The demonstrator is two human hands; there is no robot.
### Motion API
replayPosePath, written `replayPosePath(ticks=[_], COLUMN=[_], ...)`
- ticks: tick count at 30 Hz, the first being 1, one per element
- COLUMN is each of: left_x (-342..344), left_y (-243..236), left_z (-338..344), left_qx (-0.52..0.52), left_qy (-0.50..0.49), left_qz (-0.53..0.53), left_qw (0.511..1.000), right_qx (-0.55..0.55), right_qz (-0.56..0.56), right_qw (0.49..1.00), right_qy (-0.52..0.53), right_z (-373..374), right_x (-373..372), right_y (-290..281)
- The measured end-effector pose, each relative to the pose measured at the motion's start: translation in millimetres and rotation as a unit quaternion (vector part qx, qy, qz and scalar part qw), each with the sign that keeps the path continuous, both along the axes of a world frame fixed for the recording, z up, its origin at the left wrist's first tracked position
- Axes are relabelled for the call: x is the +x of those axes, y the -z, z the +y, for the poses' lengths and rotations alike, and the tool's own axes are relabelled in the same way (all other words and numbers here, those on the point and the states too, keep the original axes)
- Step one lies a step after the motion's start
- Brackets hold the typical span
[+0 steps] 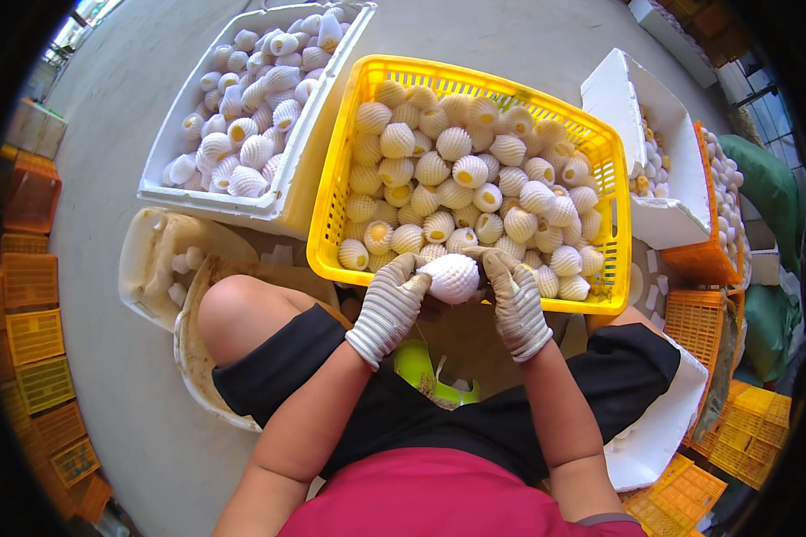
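Observation:
A round item in a white foam net sleeve (452,278) is held up at the near rim of a yellow plastic basket (330,210). My left hand (389,307), in a striped knit work glove, is closed on its left side. My right hand (516,307), gloved the same way, pinches its right edge, fingertips partly hidden. The sleeve covers the item, so its kind does not show. Behind my hands, the basket is heaped with similar sleeved pieces (452,143); yellow-orange fruit skin shows through some open ends.
A white foam box (164,143) of sleeved fruit stands at the left, above a stained tub (143,268). To the right are another foam box (613,98) and an orange crate (692,327). A lime-green object (414,362) lies between my legs. Stacked crates (32,282) line the far left.

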State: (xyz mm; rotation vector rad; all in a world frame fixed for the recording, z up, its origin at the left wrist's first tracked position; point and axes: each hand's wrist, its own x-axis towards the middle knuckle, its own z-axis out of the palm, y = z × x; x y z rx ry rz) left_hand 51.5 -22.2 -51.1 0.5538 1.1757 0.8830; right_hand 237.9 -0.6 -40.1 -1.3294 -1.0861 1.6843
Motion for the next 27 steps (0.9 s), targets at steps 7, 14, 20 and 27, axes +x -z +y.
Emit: replayPosePath(ticks=[7, 14, 20, 27], left_x=[-13, -15, -1, -17], left_y=[24, 49, 31, 21], left_z=[3, 6, 9, 5], left_qx=[-0.032, -0.056, -0.180, -0.138], left_qy=[-0.024, 0.038, -0.064, -0.003], left_qz=[-0.307, -0.410, -0.418, -0.433], left_qw=[0.951, 0.909, 0.888, 0.891], right_qx=[0.055, 0.154, 0.123, 0.070], right_qz=[-0.035, -0.095, -0.051, 0.018], right_qw=[0.998, 0.981, 0.990, 0.996], right_qy=[-0.015, -0.071, -0.045, 0.051], right_z=[2, -8, -13, -2], right_x=[-1, -18, -16, -2], right_y=[-5, -20, -29, -22])
